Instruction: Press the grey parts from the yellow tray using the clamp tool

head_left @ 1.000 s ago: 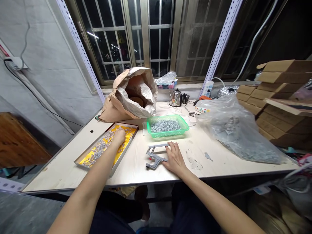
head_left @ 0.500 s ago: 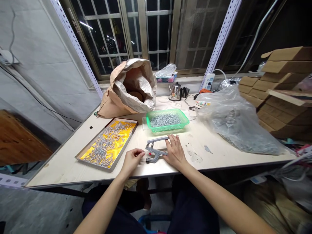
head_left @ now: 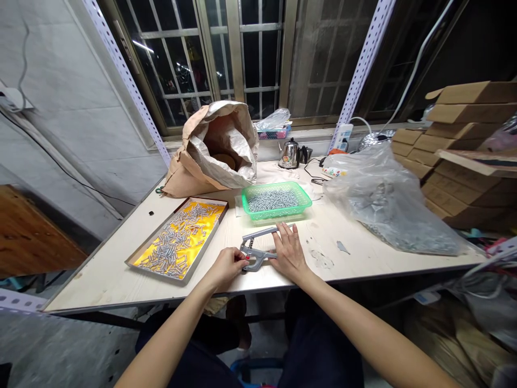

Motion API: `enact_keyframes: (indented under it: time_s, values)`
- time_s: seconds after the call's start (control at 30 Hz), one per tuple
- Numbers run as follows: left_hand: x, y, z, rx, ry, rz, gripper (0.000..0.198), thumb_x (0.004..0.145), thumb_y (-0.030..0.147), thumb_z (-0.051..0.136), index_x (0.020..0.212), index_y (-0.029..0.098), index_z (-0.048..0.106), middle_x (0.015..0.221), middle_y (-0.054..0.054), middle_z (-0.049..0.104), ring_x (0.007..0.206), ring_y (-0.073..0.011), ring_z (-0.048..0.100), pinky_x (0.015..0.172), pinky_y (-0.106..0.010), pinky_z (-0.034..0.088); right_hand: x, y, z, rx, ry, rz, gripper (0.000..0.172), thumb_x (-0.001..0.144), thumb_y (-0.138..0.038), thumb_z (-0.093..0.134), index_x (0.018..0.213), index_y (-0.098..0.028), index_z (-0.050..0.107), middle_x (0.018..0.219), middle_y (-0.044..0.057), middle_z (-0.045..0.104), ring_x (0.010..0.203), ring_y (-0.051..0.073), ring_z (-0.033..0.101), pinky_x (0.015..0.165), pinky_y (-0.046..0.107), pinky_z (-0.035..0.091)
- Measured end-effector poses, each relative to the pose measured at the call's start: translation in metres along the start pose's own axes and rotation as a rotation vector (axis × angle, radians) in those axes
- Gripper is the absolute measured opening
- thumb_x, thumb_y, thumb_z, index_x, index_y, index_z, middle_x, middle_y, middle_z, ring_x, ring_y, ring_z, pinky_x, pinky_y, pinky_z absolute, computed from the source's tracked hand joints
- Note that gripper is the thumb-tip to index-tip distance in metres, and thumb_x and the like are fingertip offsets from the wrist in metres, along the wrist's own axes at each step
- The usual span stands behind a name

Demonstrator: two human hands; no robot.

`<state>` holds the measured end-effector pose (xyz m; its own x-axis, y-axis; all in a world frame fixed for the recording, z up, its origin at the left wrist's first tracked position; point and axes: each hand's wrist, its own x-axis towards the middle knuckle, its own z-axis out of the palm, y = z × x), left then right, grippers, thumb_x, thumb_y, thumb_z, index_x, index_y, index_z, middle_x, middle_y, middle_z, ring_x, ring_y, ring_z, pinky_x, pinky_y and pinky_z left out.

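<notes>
A grey hand press tool (head_left: 256, 250) with a spring lies on the pale table (head_left: 355, 257) near its front edge. My right hand (head_left: 287, 255) rests on the tool's right end, fingers stretched over the handle. My left hand (head_left: 227, 266) is pinched at the tool's left jaw, fingertips together on a small piece that I cannot make out. A flat tray with a yellow lining (head_left: 150, 257) holds several small metal pieces to the left. A green basket (head_left: 305, 196) full of similar metal pieces stands just behind the tool.
A brown paper sack (head_left: 202, 161) lies open at the back left. A clear plastic bag (head_left: 388, 205) of metal parts fills the right side. A kettle (head_left: 290, 155) stands by the window. Cardboard boxes (head_left: 464, 140) are stacked at the far right.
My left hand left the yellow tray, came back across the table and now pinches at the tool's left jaw. My right hand has stayed on the tool.
</notes>
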<state>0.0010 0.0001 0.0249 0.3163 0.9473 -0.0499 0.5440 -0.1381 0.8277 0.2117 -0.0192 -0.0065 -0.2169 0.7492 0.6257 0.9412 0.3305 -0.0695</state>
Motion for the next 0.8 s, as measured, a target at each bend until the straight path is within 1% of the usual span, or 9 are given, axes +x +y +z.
enact_keyframes:
  time_s: [0.13,0.27,0.37,0.5,0.67,0.8]
  values:
    - [0.002,0.003,0.000,-0.080,-0.067,-0.057,0.018,0.056,0.030,0.070,0.059,0.012,0.064,0.056,-0.003,0.062,0.054,-0.0144,0.053,0.054,-0.024,0.036,0.000,-0.002,-0.002,-0.026,-0.016,0.011,0.059,0.069,-0.025,0.059,0.123,-0.005,0.046,0.145,0.022,0.030,0.138,0.032,0.014,0.113,0.057,0.002]
    - [0.001,0.000,0.007,-0.190,-0.128,-0.078,0.022,0.057,0.031,0.070,0.061,0.010,0.066,0.053,-0.001,0.059,0.051,-0.0116,0.048,0.052,-0.024,0.033,0.000,-0.003,-0.003,-0.059,-0.009,0.001,0.063,0.068,-0.029,0.060,0.124,-0.005,0.043,0.149,0.023,0.023,0.139,0.034,0.008,0.109,0.063,-0.004]
    - [0.000,-0.001,0.013,-0.269,-0.152,-0.093,0.020,0.056,0.029,0.071,0.062,0.010,0.068,0.055,-0.001,0.060,0.051,-0.0108,0.047,0.054,-0.024,0.034,0.000,-0.003,-0.004,-0.075,-0.015,0.004,0.066,0.067,-0.029,0.061,0.124,-0.005,0.042,0.149,0.024,0.021,0.140,0.034,0.007,0.109,0.063,-0.004]
    - [-0.002,-0.001,0.019,-0.395,-0.166,-0.155,0.023,0.050,0.028,0.076,0.062,0.010,0.068,0.055,0.000,0.060,0.052,-0.0101,0.046,0.054,-0.024,0.034,0.000,-0.004,-0.004,-0.073,-0.025,0.019,0.066,0.066,-0.027,0.059,0.126,-0.004,0.041,0.149,0.024,0.020,0.140,0.033,0.008,0.109,0.062,-0.004]
    - [-0.006,0.002,0.021,-0.430,-0.156,-0.173,0.029,0.044,0.031,0.080,0.061,0.011,0.069,0.056,-0.001,0.061,0.054,-0.0112,0.048,0.057,-0.025,0.037,0.000,-0.003,-0.003,-0.047,-0.027,0.021,0.064,0.067,-0.026,0.057,0.125,-0.005,0.041,0.149,0.024,0.020,0.140,0.033,0.009,0.109,0.062,-0.004]
    - [-0.007,0.001,0.020,-0.440,-0.147,-0.181,0.032,0.044,0.034,0.081,0.061,0.010,0.069,0.056,-0.001,0.061,0.054,-0.0110,0.048,0.057,-0.025,0.036,0.000,-0.003,-0.004,-0.037,-0.034,0.033,0.066,0.066,-0.026,0.058,0.126,-0.005,0.039,0.149,0.024,0.021,0.140,0.032,0.009,0.109,0.062,-0.004]
